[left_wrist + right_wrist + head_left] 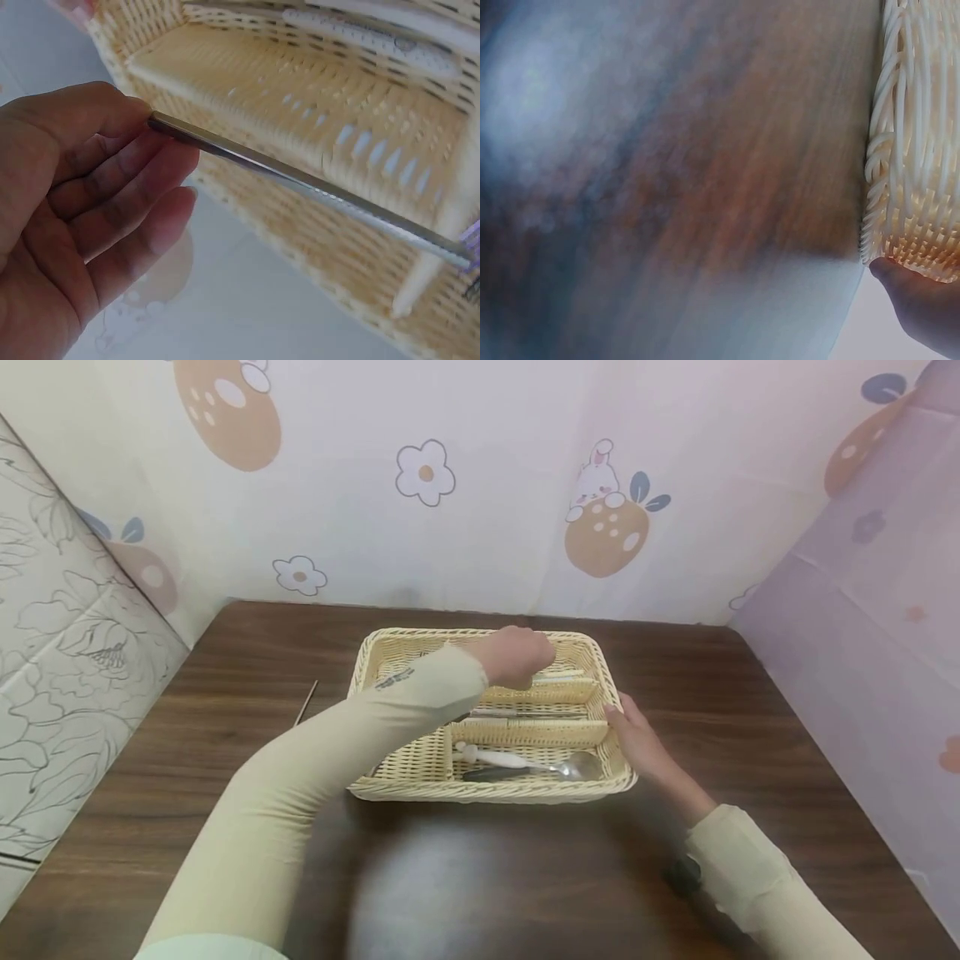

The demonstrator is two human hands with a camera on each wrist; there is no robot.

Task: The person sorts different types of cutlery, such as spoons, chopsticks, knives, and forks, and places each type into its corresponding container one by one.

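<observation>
My left hand (517,656) is over the back right part of the divided wicker basket (487,793). In the left wrist view, its thumb and fingertips pinch one end of a slim metal chopstick (307,180), which slants across a woven divider (300,97). From the head view, the hand itself hides that chopstick. My right hand (637,739) grips the basket's right side, thumb over the rim, as the right wrist view also shows at the woven wall (919,150).
The front right compartment holds a spoon with a white handle (498,758) and a dark-handled utensil (491,774). Metal utensils (525,714) lie in the middle compartment. A thin stick (306,702) rests on the brown table (225,710) left of the basket. A patterned wall covering rises behind.
</observation>
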